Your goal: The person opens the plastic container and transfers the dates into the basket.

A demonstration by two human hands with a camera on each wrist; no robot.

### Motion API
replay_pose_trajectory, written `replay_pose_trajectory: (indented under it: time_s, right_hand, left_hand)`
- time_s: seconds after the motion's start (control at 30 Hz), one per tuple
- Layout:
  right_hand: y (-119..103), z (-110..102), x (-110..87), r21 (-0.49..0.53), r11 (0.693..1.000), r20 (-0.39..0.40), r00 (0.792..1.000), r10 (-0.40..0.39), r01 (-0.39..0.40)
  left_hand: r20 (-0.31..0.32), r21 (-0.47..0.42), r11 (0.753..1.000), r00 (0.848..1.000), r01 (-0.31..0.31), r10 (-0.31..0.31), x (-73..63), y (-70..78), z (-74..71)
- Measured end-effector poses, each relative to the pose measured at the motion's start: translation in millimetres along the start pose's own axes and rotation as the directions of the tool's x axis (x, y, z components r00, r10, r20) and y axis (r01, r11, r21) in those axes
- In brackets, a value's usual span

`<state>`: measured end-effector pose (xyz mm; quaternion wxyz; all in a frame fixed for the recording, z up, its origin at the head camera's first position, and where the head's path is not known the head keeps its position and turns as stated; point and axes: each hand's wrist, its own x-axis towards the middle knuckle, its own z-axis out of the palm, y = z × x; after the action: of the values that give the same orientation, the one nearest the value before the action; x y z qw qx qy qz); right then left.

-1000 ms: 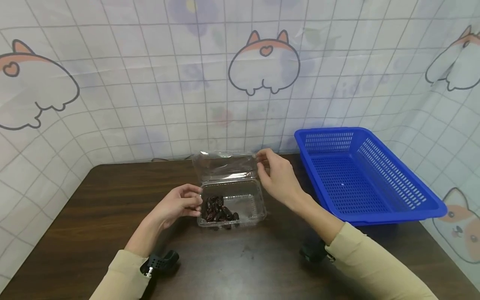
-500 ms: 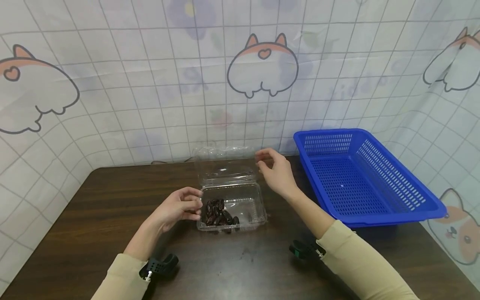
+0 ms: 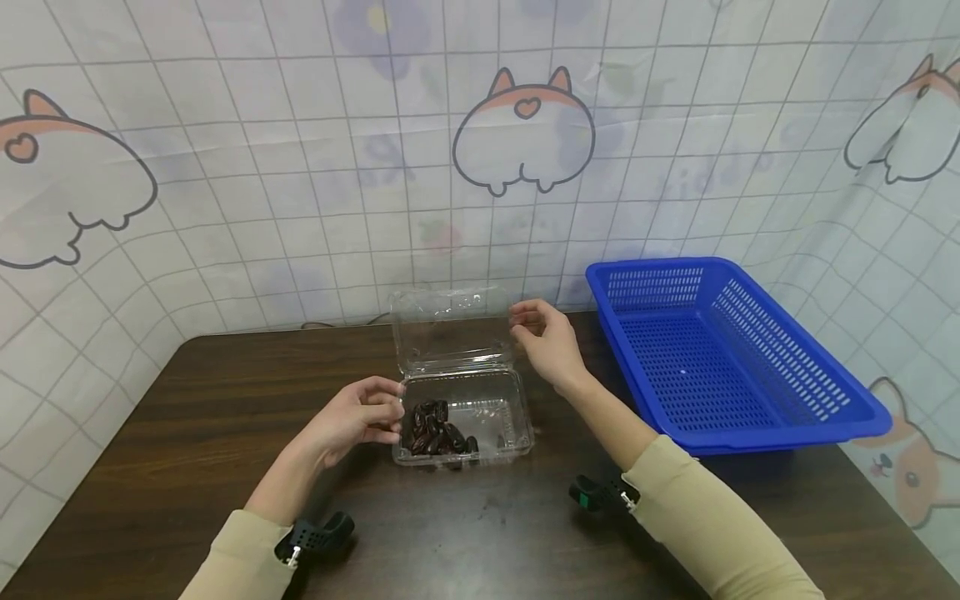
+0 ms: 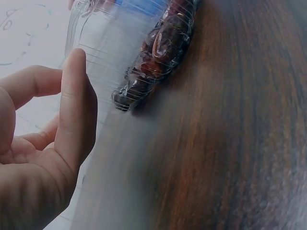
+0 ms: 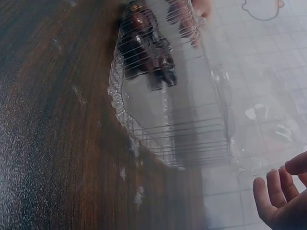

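A person's two bare hands are working at a clear plastic container [image 3: 491, 412] that is sitting beyond the middle of a dark wooden worktop [image 3: 465, 542], toward its far edge. Its hinged lid [image 3: 450, 337] is standing raised at the back. Dark, glossy, date-like fruits [image 3: 431, 432] are lying piled in the container's near left corner. The left hand [image 3: 356, 419] is setting its thumb and bent fingertips against the container's left side; the spread is narrow, but I cannot tell whether they are pinching the rim. The right hand [image 3: 551, 346] is hovering by the lid's right edge, thumb and curved fingers leaving a narrow gap; whether they are touching the lid, I cannot tell. A blue slotted basket [image 3: 750, 440] is resting at the worktop's far right corner, overhanging the right edge. Beige sleeves [image 3: 712, 508] are covering the forearms. Behind the worktop's far edge, a pale gridded wall covering [image 3: 315, 108] is showing cartoon animals with orange ears.
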<state>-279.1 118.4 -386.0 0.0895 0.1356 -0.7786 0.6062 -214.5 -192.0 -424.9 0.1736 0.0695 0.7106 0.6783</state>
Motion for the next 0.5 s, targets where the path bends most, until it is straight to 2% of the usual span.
replay_pose_trajectory:
  time_s: [0.5]
  right_hand:
    - [14, 5, 4.6, 0.009, 0.995, -0.009, 0.995, 0.104, -0.104]
  left_hand:
    - [0.004, 0.001, 1.000, 1.000, 0.005, -0.005, -2.6, -1.4, 1.1]
